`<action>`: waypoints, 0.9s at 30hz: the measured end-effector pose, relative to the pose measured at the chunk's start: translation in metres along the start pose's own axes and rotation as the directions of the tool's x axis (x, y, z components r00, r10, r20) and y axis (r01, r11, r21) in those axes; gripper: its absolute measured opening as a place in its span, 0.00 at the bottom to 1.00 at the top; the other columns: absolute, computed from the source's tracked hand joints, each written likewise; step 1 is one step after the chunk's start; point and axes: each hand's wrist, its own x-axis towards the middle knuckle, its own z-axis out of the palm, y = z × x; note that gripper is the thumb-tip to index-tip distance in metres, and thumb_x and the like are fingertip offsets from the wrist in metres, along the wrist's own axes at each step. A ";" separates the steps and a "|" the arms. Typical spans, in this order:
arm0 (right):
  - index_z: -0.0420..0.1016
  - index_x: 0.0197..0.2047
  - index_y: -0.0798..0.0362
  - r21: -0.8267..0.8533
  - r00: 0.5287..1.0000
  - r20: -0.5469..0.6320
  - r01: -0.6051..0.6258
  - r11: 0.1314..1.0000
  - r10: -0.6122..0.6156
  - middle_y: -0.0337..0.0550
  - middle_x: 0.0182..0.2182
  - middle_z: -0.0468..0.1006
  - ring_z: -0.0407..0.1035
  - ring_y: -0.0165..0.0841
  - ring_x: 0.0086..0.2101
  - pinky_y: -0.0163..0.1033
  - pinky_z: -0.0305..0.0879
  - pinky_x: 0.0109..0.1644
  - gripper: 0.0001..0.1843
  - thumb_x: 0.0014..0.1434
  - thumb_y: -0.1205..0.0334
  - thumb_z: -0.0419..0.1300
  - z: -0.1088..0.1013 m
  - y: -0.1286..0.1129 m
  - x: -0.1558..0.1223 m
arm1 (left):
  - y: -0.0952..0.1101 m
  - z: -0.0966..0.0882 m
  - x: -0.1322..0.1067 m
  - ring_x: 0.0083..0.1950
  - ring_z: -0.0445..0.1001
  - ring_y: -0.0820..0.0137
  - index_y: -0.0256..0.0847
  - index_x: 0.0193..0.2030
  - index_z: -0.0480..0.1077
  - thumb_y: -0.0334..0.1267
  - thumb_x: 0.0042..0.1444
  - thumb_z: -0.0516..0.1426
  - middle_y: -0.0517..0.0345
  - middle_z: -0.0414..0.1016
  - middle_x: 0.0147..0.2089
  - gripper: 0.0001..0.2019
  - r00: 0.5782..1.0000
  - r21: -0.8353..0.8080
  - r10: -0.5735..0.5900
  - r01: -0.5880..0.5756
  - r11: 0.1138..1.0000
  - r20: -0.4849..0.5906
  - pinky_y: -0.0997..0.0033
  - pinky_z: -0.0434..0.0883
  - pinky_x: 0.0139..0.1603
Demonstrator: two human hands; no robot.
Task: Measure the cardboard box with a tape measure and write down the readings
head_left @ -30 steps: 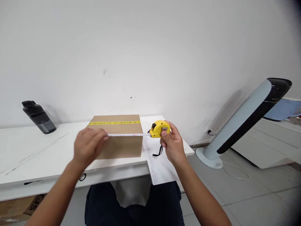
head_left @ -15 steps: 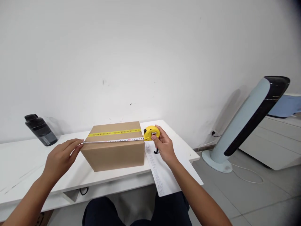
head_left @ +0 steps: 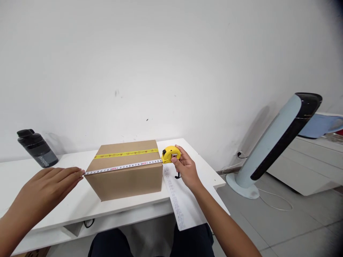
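Observation:
A brown cardboard box point(head_left: 128, 184) with a strip of yellow printed tape point(head_left: 125, 154) along its top rests on the white table. The white blade point(head_left: 123, 167) of a tape measure lies stretched across the box's top, near its front edge. My left hand point(head_left: 57, 182) pinches the blade's free end just off the box's left edge. At the right edge, my right hand point(head_left: 186, 167) is closed around the yellow tape measure case point(head_left: 170, 154), and a black strap hangs below it.
A dark water bottle point(head_left: 39, 150) stands at the table's left by the wall. Handwritten paper sheets point(head_left: 191, 200) overhang the table's front right. A pale blue tower fan point(head_left: 273, 142) stands on the floor to the right, beside a white cabinet point(head_left: 300, 164).
My left hand has moved left and toward me, drawing out more blade. The blade's face now shows more numbers. My view has shifted slightly, and my right hand stays at the box's right edge.

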 end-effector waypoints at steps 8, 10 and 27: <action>0.70 0.63 0.51 0.033 1.000 -0.011 -0.003 0.999 0.003 0.38 0.36 0.77 0.56 0.25 0.24 0.34 0.57 0.25 0.39 0.52 0.44 0.70 0.003 0.004 0.004 | 0.011 0.017 -0.010 0.37 0.79 0.66 0.52 0.51 0.77 0.48 0.66 0.53 0.64 0.84 0.47 0.14 0.985 0.001 -0.169 0.169 0.986 0.044 0.65 0.71 0.41; 0.71 0.64 0.50 0.030 1.000 -0.013 -0.004 1.000 0.004 0.39 0.37 0.77 0.56 0.25 0.24 0.34 0.58 0.25 0.39 0.52 0.43 0.70 0.003 0.005 0.004 | 0.016 0.021 -0.014 0.37 0.80 0.65 0.50 0.53 0.76 0.49 0.66 0.54 0.63 0.84 0.49 0.14 0.978 0.042 -0.204 0.202 0.978 0.037 0.65 0.73 0.42; 0.72 0.61 0.48 0.005 0.999 -0.046 0.015 1.000 -0.015 0.39 0.34 0.77 0.60 0.27 0.23 0.35 0.61 0.25 0.36 0.53 0.43 0.70 -0.002 -0.013 -0.014 | 0.038 -0.004 -0.017 0.35 0.80 0.65 0.59 0.45 0.77 0.38 0.63 0.57 0.69 0.85 0.43 0.10 0.986 -0.012 -0.164 0.164 0.986 -0.017 0.62 0.72 0.42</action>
